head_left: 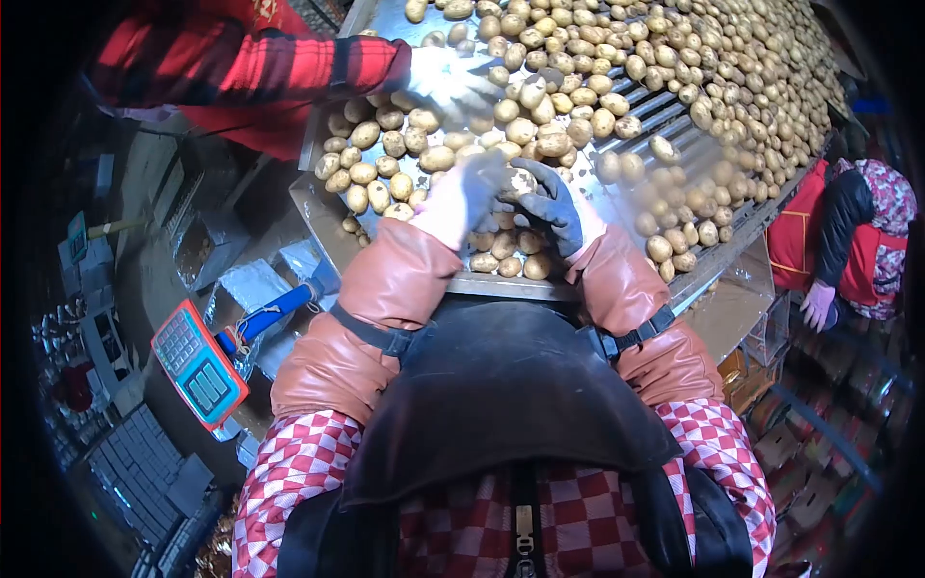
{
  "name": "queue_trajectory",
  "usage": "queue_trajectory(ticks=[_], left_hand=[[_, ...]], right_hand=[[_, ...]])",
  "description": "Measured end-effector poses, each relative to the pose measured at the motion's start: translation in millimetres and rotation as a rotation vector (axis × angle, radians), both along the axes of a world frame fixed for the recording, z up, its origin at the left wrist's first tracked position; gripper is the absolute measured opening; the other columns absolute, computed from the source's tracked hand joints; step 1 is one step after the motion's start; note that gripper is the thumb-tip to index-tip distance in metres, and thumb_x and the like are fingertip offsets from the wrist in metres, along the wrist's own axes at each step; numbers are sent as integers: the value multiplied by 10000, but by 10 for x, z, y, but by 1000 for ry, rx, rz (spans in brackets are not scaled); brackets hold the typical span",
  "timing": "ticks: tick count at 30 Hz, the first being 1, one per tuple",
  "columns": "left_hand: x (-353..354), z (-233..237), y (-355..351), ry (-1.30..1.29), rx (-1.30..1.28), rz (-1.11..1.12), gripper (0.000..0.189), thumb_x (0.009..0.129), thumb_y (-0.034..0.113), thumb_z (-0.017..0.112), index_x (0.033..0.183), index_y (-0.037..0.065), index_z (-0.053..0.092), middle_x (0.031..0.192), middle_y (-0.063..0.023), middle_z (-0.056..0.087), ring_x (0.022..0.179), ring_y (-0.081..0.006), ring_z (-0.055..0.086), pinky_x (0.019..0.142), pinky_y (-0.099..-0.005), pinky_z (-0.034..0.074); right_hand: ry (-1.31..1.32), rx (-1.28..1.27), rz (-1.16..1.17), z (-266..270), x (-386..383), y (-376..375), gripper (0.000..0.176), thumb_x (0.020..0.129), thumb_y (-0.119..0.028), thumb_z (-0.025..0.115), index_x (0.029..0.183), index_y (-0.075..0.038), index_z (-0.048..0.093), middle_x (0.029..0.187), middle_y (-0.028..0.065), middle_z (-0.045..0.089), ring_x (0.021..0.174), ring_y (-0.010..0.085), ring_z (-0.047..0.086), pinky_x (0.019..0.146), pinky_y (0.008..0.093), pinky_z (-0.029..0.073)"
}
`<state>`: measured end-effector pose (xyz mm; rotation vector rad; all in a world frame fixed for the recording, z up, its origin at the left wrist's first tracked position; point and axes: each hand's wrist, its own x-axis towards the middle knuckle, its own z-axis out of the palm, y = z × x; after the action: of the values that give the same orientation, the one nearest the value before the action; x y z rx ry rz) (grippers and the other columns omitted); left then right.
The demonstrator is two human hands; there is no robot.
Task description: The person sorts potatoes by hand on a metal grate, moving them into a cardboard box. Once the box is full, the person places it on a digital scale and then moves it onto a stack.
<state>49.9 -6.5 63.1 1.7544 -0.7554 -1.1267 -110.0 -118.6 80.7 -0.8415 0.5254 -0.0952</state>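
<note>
Right hand (554,209) holds one potato (521,181) over the counter (511,287), the grip of the blurred left hand (479,193) cannot be told, and a slack hold could drop it among loose potatoes (363,173).

A metal surface (511,287) carries many pale-brown potatoes (554,144). They crowd densely toward its far right and lie looser at the left, with bare metal between; parallel bars (667,114) show amid them, right of centre.
</note>
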Motion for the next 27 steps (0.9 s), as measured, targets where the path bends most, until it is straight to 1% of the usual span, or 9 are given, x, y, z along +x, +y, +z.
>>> queue_trajectory(ticks=[5, 11, 12, 13, 17, 19, 22, 24, 27], left_hand=[[-151, 277, -139, -302, 376, 30, 559, 941, 544, 497, 1143, 52, 668, 1046, -210, 709, 994, -347, 683, 884, -432, 507], [-93, -863, -79, 307, -91, 278, 433, 1016, 386, 400, 969, 46, 666, 830, -125, 680, 636, -271, 637, 564, -440, 496], [-57, -677, -55, 304, -96, 281, 433, 1016, 386, 400, 969, 46, 666, 830, -125, 680, 636, -271, 637, 564, -440, 496], [-29, -331, -22, 498, 34, 305, 380, 1023, 359, 392, 976, 79, 645, 778, -90, 640, 563, -226, 574, 497, -407, 449], [328, 91, 726, 930, 80, 215, 191, 1046, 323, 429, 938, 195, 520, 621, 52, 434, 409, -46, 325, 335, -278, 195], [400, 434, 1349, 652, 376, 263, 324, 988, 452, 539, 822, 175, 557, 516, 38, 351, 373, -101, 299, 368, -300, 229], [530, -74, 2703, -434, 593, -454, 314, 959, 218, 570, 1211, 50, 653, 1064, -165, 716, 959, -277, 709, 767, -357, 552], [361, 369, 2507, -530, 820, -471, 404, 938, 232, 633, 1303, 62, 609, 1257, -183, 652, 1174, -305, 633, 987, -367, 492], [45, 857, 1459, -331, 263, 45, 587, 877, 264, 723, 1393, 69, 519, 1290, -228, 608, 1189, -353, 608, 1056, -397, 446]], right_hand=[[-64, 102, 35, -355, 12, 44, 651, 844, -363, 751, 1362, -47, 512, 1068, 22, 626, 1004, 118, 619, 782, 226, 505], [-45, 88, -18, -182, 33, 97, 529, 949, -297, 629, 1380, -27, 483, 1194, 133, 607, 1062, 243, 633, 858, 295, 552], [-90, -7, 25, -314, -10, 59, 524, 986, -287, 581, 1417, -19, 450, 1317, 215, 571, 1157, 319, 615, 919, 348, 558], [-182, 918, -15, -514, -28, -64, 498, 1003, -325, 556, 1385, -15, 478, 1302, 235, 583, 1165, 343, 613, 882, 358, 582], [-205, 913, 71, -623, -31, -152, 502, 999, -338, 561, 1381, -23, 481, 1287, 238, 592, 1134, 340, 631, 873, 404, 597], [-136, 684, -25, -522, -12, -95, 465, 1009, -329, 541, 1367, -34, 498, 1262, 242, 609, 1068, 339, 661, 817, 403, 612], [-108, 609, -124, -431, 21, -97, 409, 1022, -297, 519, 1359, -66, 517, 1227, 229, 633, 1023, 344, 683, 803, 406, 623], [59, 724, -118, -429, 61, -97, 399, 1028, -278, 505, 1364, -63, 514, 1222, 218, 637, 1036, 351, 677, 829, 407, 617], [-85, 828, 158, -746, 109, -11, 453, 1017, -371, 500, 1390, -115, 521, 1224, 176, 647, 1063, 323, 673, 884, 445, 589]])
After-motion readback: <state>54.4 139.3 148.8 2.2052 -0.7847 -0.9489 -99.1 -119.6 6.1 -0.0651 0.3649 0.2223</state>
